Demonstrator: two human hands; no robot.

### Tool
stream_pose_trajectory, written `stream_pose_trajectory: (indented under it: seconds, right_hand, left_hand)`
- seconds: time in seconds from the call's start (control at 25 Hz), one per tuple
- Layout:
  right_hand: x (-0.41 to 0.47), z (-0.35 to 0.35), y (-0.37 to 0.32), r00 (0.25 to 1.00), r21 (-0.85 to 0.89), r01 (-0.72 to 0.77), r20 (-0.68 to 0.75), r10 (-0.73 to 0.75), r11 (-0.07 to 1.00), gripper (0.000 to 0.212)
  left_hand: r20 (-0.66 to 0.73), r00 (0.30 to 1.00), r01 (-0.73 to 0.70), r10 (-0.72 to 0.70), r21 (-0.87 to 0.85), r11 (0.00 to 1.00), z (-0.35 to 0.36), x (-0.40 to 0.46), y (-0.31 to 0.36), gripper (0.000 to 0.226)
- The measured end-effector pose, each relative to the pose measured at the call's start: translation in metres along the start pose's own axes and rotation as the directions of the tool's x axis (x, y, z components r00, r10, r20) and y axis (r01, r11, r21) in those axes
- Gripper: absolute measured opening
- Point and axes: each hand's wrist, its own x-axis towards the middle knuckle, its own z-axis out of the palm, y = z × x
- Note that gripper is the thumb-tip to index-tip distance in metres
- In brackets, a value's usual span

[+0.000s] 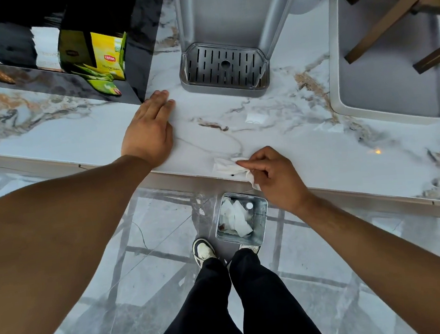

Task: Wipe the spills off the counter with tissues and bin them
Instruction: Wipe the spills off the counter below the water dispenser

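A crumpled white tissue [229, 167] with dark stains lies at the front edge of the marble counter [291, 144]. My right hand [275, 178] pinches it between thumb and fingers. My left hand [148, 130] rests flat on the counter, fingers together, holding nothing. Directly below the tissue, on the floor, stands a small square metal bin [260, 211] with several used white tissues inside. Further back on the counter lie two more white tissue pieces, one [256, 118] in the middle and one [330, 128] to its right.
A grey water dispenser with a slotted drip tray [224, 65] stands at the back. A yellow Lipton tea box [108, 56] sits at the back left. A grey sink [389, 72] lies to the right. My shoes [203, 250] stand beside the bin.
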Motion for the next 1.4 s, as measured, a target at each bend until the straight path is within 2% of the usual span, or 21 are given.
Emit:
stream_pose_trajectory:
  seconds: [0.32,0.4,0.48,0.6,0.84,0.96,1.04,1.24,1.32,1.4]
  right_hand:
    - [-0.045,-0.006,0.01,0.992,0.024,-0.113,-0.059,0.114,0.993,0.036]
    - [-0.049,-0.014,0.01,0.977,0.116,-0.166,-0.114,0.179,0.979,0.044]
    - [-0.037,-0.024,0.005,0.956,0.206,-0.172,-0.2,0.214,0.963,0.048]
    - [0.012,-0.033,-0.003,0.945,0.128,-0.134,-0.283,0.166,0.983,0.04]
    - [0.103,-0.001,-0.017,0.98,-0.174,0.06,-0.174,-0.091,0.983,0.035]
    - [0.097,0.011,-0.015,0.982,-0.179,0.145,-0.092,-0.164,0.973,0.037]
    - [0.07,0.011,-0.01,0.981,-0.153,0.193,0.025,-0.191,0.969,0.038]
    - [-0.002,-0.013,0.006,0.96,-0.076,0.142,0.255,-0.118,0.987,0.046]
    - [-0.011,-0.027,0.008,0.972,-0.05,0.026,0.233,-0.013,0.998,0.048]
    - [-0.002,-0.04,0.005,0.99,0.046,-0.119,0.087,0.115,0.992,0.045]
  left_hand:
    - [0.005,1.0,-0.002,0.002,0.005,1.0,0.0,0.0,0.001,0.052]
    - [0.003,1.0,-0.003,0.003,0.006,1.0,0.0,0.0,0.0,0.053]
    - [-0.005,1.0,0.0,0.001,0.008,1.0,0.001,0.0,0.0,0.053]
    - [-0.007,1.0,0.0,0.0,0.01,1.0,0.001,0.001,0.0,0.054]
    - [-0.023,1.0,0.006,-0.005,0.013,1.0,0.003,0.0,-0.002,0.054]
    - [-0.026,1.0,0.002,-0.002,0.008,1.0,0.004,0.0,-0.003,0.054]
    - [-0.022,1.0,0.0,0.0,0.01,1.0,0.003,0.0,-0.003,0.054]
    - [-0.026,1.0,-0.013,0.013,0.008,1.0,0.004,0.001,-0.002,0.053]
    - [-0.026,1.0,-0.012,0.012,0.008,1.0,0.004,0.0,-0.003,0.053]
    - [-0.026,1.0,-0.011,0.011,0.006,1.0,0.003,0.001,-0.002,0.053]
